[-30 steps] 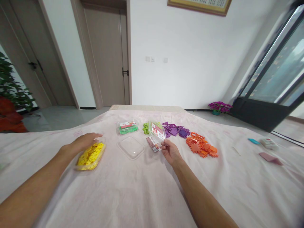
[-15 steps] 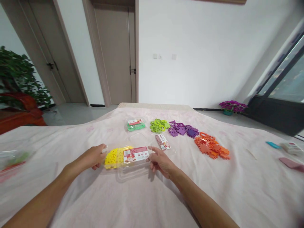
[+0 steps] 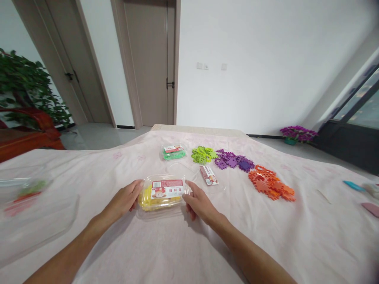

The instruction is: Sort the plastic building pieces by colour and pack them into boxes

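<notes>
A clear plastic box [image 3: 141, 213] with yellow puzzle-like pieces [image 3: 145, 200] in it rests on the cloth in front of me. Its transparent lid [image 3: 168, 177], bearing a red and white label, lies over the pieces; whether it is fastened I cannot tell. My left hand [image 3: 130, 196] is closed on the left end of the box. At the right end, my right hand [image 3: 198, 200] pinches the lid's edge between thumb and fingers. Just behind stands another clear box with green pieces [image 3: 174, 155]. Another labelled clear lid [image 3: 209, 175] lies right of it.
Lime green pieces [image 3: 203, 155], purple pieces [image 3: 233, 159] and orange pieces [image 3: 269, 182] lie in piles at the back right. Far left is a clear container [image 3: 29, 181] with green and red contents. A blue object [image 3: 353, 185] lies at the right of the pink-white cloth [image 3: 160, 252].
The lid has moved left, from overhanging the box's right side to lying over the yellow pieces. My right hand stays on its edge, my left hand on the box. The view has shifted slightly.
</notes>
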`<state>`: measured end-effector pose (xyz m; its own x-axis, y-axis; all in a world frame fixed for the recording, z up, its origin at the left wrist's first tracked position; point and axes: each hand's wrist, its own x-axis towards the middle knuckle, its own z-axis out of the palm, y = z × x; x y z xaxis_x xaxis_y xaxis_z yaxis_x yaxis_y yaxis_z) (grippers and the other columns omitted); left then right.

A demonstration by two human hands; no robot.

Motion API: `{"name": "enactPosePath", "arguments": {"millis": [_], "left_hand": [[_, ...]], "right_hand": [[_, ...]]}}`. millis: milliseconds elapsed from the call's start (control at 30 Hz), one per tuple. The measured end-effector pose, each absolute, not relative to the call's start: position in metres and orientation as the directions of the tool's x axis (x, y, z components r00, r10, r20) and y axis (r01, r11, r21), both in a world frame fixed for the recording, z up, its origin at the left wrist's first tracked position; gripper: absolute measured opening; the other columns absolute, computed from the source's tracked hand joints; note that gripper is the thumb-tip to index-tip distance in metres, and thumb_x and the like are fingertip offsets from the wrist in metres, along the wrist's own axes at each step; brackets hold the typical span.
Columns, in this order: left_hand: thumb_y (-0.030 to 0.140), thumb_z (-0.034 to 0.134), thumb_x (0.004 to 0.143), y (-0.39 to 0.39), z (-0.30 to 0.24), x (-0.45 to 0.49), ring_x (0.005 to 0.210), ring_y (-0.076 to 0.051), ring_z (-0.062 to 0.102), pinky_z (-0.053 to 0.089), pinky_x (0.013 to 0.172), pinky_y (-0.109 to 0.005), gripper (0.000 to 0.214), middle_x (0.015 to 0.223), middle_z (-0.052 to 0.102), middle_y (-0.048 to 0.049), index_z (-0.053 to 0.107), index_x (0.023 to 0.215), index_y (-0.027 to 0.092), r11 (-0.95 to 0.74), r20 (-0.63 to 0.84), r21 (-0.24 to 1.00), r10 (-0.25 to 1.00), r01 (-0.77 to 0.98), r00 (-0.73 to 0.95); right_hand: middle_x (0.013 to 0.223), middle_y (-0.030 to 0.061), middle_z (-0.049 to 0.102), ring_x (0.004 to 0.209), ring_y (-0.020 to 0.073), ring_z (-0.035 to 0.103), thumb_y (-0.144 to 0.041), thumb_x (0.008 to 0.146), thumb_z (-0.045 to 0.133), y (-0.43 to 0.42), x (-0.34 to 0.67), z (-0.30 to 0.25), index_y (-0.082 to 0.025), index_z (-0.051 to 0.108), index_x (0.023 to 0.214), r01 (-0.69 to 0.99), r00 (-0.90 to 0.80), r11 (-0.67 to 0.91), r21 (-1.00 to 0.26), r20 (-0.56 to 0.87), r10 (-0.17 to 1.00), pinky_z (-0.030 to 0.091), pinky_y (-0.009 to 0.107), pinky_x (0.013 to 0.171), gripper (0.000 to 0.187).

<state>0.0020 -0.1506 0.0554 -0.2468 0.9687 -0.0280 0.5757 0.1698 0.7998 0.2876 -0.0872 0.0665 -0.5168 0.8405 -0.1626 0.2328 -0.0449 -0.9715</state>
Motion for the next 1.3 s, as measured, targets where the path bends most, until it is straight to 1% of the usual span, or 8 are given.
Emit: {"name": "enactPosePath", "arguments": {"millis": [133,267,500,667,833,1033,1167,1300], "left_hand": [[0.065,0.034,0.091,-0.151,0.059,0.003,0.045,-0.016,0.05,0.038,0.047,-0.026,0.055,0.048,0.051,0.0029,0.063,0.092,0.017,0.094,0.031,0.822,0.977,0.561,-0.209],[0.064,0.037,0.09,-0.153,0.062,0.007,0.045,-0.016,0.047,0.035,0.047,-0.025,0.056,0.045,0.047,0.0048,0.064,0.103,0.016,0.114,0.009,0.837,0.975,0.535,-0.222],[0.066,0.042,0.086,-0.149,0.056,0.008,0.046,-0.015,0.046,0.034,0.042,-0.024,0.066,0.052,0.05,0.005,0.059,0.121,0.012,0.145,-0.047,0.88,0.974,0.452,-0.222],[0.061,0.048,0.085,-0.148,0.052,0.007,0.046,-0.014,0.046,0.032,0.041,-0.023,0.065,0.053,0.051,0.0056,0.056,0.126,0.012,0.154,-0.049,0.869,0.973,0.47,-0.226],[0.055,0.046,0.087,-0.15,0.06,0.016,0.042,-0.013,0.042,0.029,0.04,-0.023,0.055,0.047,0.047,0.0061,0.063,0.115,0.011,0.14,-0.01,0.869,0.964,0.475,-0.265],[0.054,0.06,0.079,-0.149,0.06,0.021,0.038,-0.011,0.038,0.025,0.037,-0.021,0.053,0.046,0.045,0.007,0.066,0.108,0.011,0.139,-0.032,0.941,0.944,0.308,-0.328],[0.058,0.06,0.08,-0.146,0.048,0.016,0.038,-0.007,0.035,0.024,0.036,-0.019,0.057,0.052,0.047,0.0066,0.063,0.112,0.011,0.136,-0.074,0.972,0.952,0.193,-0.296],[0.058,0.06,0.081,-0.144,0.042,0.013,0.04,-0.006,0.033,0.024,0.037,-0.017,0.057,0.056,0.049,0.0061,0.061,0.114,0.011,0.141,-0.103,0.983,0.954,0.119,-0.281]], "right_hand": [[0.051,-0.0066,0.055,0.033,0.0104,0.044,-0.029,0.083,0.051,-0.08,0.286,0.073,-0.013,0.032,0.151,0.354,-0.543,0.035,-0.935,-0.175,0.821,0.035,0.019,0.033,0.073],[0.049,-0.0059,0.054,0.033,0.0102,0.042,-0.026,0.082,0.049,-0.077,0.281,0.074,-0.014,0.044,0.146,0.399,-0.544,0.102,-0.911,-0.146,0.826,0.034,0.019,0.033,0.065],[0.052,-0.0025,0.057,0.036,0.0122,0.046,-0.024,0.089,0.038,-0.076,0.272,0.067,-0.013,0.044,0.146,0.474,-0.395,0.133,-0.87,-0.076,0.915,0.036,0.022,0.04,0.058],[0.071,0.0083,0.07,0.062,0.0179,0.064,-0.024,0.091,0.039,-0.078,0.269,0.071,-0.009,0.054,0.138,0.664,-0.377,0.286,-0.691,0.021,0.926,0.045,0.027,0.065,0.051],[0.087,0.0135,0.074,0.081,0.0259,0.068,-0.032,0.094,0.041,-0.083,0.269,0.077,-0.015,0.056,0.137,0.764,-0.41,0.37,-0.528,0.046,0.911,0.041,0.03,0.07,0.049],[0.057,0.0032,0.062,0.066,0.0214,0.062,-0.039,0.094,0.046,-0.07,0.276,0.072,-0.018,0.063,0.129,0.619,-0.428,0.316,-0.719,0.029,0.903,0.038,0.028,0.065,0.044],[0.051,-0.0041,0.052,0.042,0.0116,0.042,-0.045,0.092,0.046,-0.059,0.277,0.059,-0.018,0.067,0.107,0.355,-0.472,0.048,-0.934,-0.134,0.872,0.03,0.023,0.046,0.037],[0.053,-0.0071,0.049,0.038,0.0068,0.034,-0.054,0.084,0.055,-0.055,0.277,0.052,-0.018,0.062,0.092,0.158,-0.538,-0.148,-0.976,-0.211,0.816,0.021,0.02,0.037,0.037]]}}
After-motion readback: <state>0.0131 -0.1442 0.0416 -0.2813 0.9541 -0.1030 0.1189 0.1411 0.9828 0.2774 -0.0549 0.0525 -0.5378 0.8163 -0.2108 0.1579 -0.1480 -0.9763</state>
